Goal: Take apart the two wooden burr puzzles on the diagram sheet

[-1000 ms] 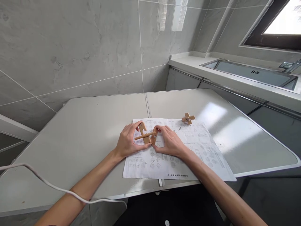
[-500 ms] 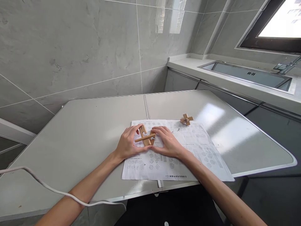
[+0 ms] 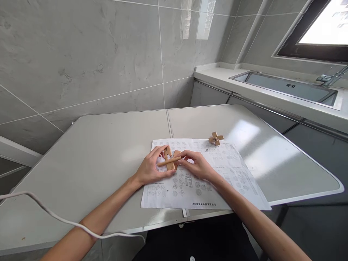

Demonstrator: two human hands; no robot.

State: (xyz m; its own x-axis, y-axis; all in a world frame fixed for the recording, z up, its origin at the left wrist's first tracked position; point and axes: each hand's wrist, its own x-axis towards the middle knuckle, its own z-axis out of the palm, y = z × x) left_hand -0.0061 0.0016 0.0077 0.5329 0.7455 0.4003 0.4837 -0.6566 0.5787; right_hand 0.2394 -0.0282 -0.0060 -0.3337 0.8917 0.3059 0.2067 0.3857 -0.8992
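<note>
Over the printed sheet (image 3: 174, 201), my left hand (image 3: 150, 166) grips a notched wooden puzzle piece (image 3: 170, 165) between thumb and fingers, top and bottom. A slim wooden stick (image 3: 169, 161) crosses that piece at a slant. My right hand (image 3: 198, 164) pinches the stick's right end between thumb and fingertips. Behind the stick, another wooden piece (image 3: 177, 153) shows in part beside the notched one; how they join is hidden.
An assembled wooden cross-shaped puzzle (image 3: 215, 139) stands at the sheet's far edge on the folding table (image 3: 122, 134). A white cable (image 3: 59, 219) runs over my left forearm. Beyond the table at right is a counter with a sink (image 3: 285, 87).
My right hand has let go of the wooden pieces' side and now pinches the stick's right end. The held pieces have shifted slightly right and turned a little.
</note>
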